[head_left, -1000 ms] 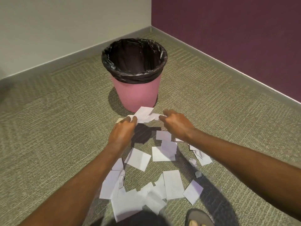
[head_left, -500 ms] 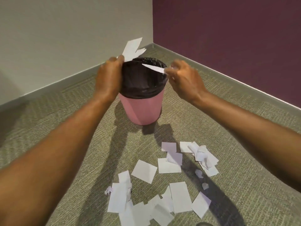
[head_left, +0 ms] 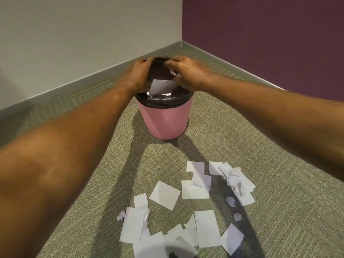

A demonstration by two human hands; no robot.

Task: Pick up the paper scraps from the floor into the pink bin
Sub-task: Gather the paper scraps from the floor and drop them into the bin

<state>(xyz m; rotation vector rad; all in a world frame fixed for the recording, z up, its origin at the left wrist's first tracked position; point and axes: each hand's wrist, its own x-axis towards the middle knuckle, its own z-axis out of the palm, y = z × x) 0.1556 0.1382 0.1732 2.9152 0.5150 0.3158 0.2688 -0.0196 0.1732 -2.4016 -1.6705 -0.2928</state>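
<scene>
Between hands (head_left: 163,75), paper scraps (head_left: 161,86).

I can read no text, label, brand or number anywhere from here. The white paper scraps (head_left: 164,194) on the floor show blank faces, and the pink plastic bin (head_left: 165,121) with its black liner carries no marking that I can make out.

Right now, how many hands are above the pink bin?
2. The left hand is over the left rim of the pink bin; the right hand is over its right rim.
</scene>
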